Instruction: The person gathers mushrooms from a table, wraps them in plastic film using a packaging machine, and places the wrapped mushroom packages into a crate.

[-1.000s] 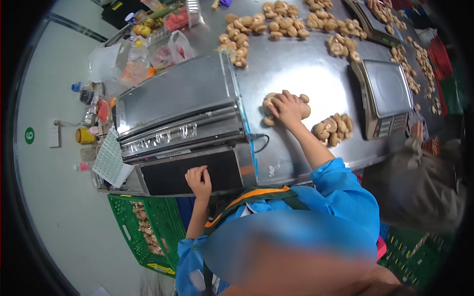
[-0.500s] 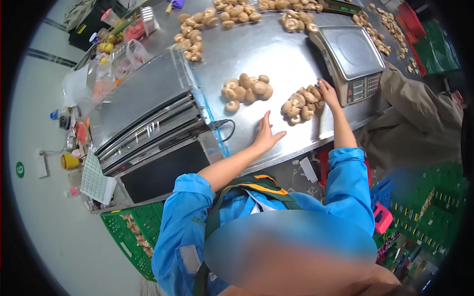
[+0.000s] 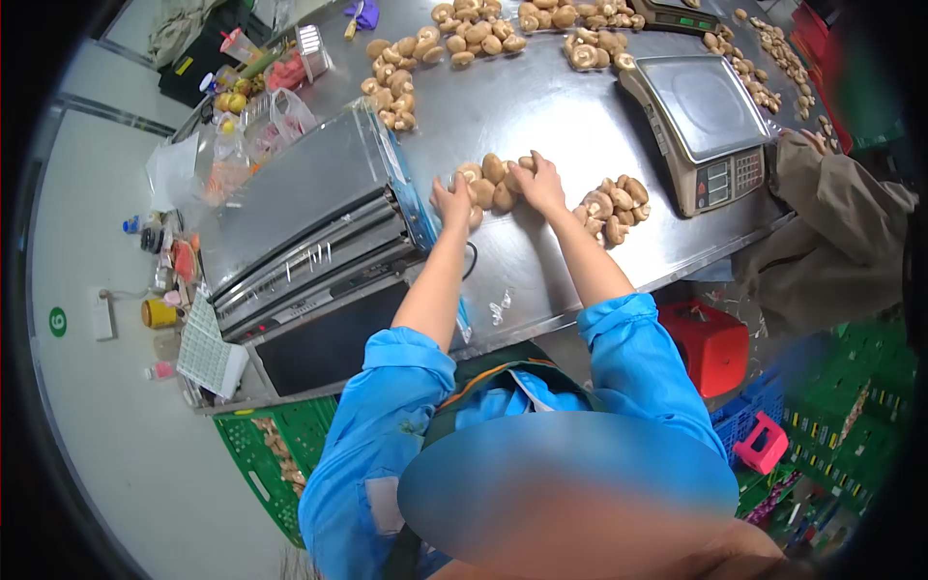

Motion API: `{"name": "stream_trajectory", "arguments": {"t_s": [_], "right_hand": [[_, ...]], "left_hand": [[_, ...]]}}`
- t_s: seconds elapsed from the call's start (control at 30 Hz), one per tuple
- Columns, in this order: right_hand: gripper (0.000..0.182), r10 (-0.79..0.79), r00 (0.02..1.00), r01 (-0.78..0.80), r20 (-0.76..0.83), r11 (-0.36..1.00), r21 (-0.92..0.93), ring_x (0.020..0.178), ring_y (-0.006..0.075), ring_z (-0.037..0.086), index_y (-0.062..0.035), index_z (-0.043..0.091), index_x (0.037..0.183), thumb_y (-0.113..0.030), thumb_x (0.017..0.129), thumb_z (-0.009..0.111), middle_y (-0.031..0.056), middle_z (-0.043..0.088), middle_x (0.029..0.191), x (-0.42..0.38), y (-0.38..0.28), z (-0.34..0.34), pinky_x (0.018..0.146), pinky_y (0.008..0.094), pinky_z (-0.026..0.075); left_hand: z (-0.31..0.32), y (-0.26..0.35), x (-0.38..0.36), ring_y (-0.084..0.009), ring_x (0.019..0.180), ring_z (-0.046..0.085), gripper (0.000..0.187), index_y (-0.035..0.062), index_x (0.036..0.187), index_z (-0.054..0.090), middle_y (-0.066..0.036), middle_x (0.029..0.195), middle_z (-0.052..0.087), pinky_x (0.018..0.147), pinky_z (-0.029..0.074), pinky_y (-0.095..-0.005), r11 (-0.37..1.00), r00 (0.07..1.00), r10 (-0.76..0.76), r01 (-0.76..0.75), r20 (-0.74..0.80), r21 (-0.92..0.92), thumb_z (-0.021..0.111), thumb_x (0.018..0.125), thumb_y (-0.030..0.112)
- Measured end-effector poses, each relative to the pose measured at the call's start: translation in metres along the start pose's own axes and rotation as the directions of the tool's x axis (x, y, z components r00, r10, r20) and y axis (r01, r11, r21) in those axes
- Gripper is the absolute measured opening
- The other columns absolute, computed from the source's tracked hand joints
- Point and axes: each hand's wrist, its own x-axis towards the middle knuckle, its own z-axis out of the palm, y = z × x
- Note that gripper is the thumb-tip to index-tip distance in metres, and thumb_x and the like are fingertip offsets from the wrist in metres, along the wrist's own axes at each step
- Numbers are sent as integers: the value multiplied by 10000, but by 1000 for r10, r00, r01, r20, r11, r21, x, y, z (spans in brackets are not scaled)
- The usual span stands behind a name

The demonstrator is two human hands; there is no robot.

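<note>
A small pile of brown-capped shiitake mushrooms [image 3: 495, 184] lies on the steel table between my two hands. My left hand [image 3: 451, 203] is at its left side, fingers apart and curved against the outer mushrooms. From the right, my right hand [image 3: 543, 186] reaches over the edge of the pile, with its fingers spread on the caps. Both hands cup the pile, and neither has lifted a mushroom. Some caps are partly hidden by my fingers. A second pile of shiitake mushrooms [image 3: 616, 208] sits just right of my right forearm.
A weighing scale [image 3: 698, 111] stands at the right. A film wrapping machine [image 3: 314, 246] is on the left. More mushrooms [image 3: 391, 82] line the back of the steel table [image 3: 522, 275]. Below the front edge is a red container [image 3: 704, 346]; green crates [image 3: 275, 449] stand lower left.
Both hands have moved left and away from me, from around the right pile to the left one. My right hand has left the right pile. The view has shifted slightly.
</note>
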Motion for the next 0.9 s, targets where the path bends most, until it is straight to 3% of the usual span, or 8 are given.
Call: {"name": "stream_trajectory", "arguments": {"t_s": [0.03,0.23,0.3,0.37,0.6,0.7,0.83,0.9], "right_hand": [[689,-47,998,46,-32,999,-12,1150,356,431,-22,419,1270,-489,782,556,245,424,1244,-3,-3,5,955,388,363],[622,-156,942,159,-298,987,-15,1091,348,462,-64,462,1231,-469,773,571,203,455,1181,13,-17,-23,921,388,384],[606,-222,887,258,-405,966,35,1085,346,468,-70,473,1216,-465,769,580,188,457,1182,23,-34,-66,912,389,387],[610,-290,812,334,-506,943,-4,1094,343,464,-57,474,1215,-471,778,574,200,454,1187,44,-32,-116,921,381,382],[640,-60,811,163,-582,979,125,1114,371,463,-4,473,1221,-470,789,550,266,481,1172,123,87,-292,941,381,369],[651,-56,822,168,-566,975,148,1121,378,465,-15,476,1224,-489,783,540,269,480,1182,153,132,-349,933,393,378],[716,235,858,-259,-456,966,11,1128,366,470,-91,435,1282,-584,765,490,229,463,1240,179,172,-378,941,434,367],[741,259,876,-298,-407,954,-35,1141,351,461,-114,424,1296,-623,759,465,211,460,1253,175,168,-389,957,427,352]], "left_hand": [[4,-2,2,-387,1172,374,651,41,1314,313,-246,1294,348,984,315,-422,997,995,-72,70,72,32,591,804,335],[14,48,-8,-376,1148,391,580,76,1283,368,-214,1253,377,958,340,-422,986,974,167,-161,156,-49,590,808,325],[22,94,-12,-371,1147,382,544,77,1257,387,-211,1249,365,962,328,-417,898,892,437,-425,116,-116,586,813,320],[46,145,-13,-372,1143,381,539,76,1248,390,-212,1244,365,964,323,-419,856,842,515,-497,160,-140,586,811,323],[234,251,-57,-399,1165,366,551,89,1223,404,-242,1234,354,967,324,-432,760,657,635,-627,406,-171,583,793,384],[316,270,-77,-402,1137,387,567,111,1234,421,-256,1235,362,966,326,-428,816,645,553,-549,528,-184,582,783,414],[392,263,-81,-393,1142,386,594,137,1259,411,-244,1236,390,980,310,-444,877,701,384,-481,600,1,561,784,461],[397,262,-85,-388,1156,379,602,147,1264,410,-227,1255,397,986,299,-449,839,746,376,-526,550,141,536,787,492]]}}
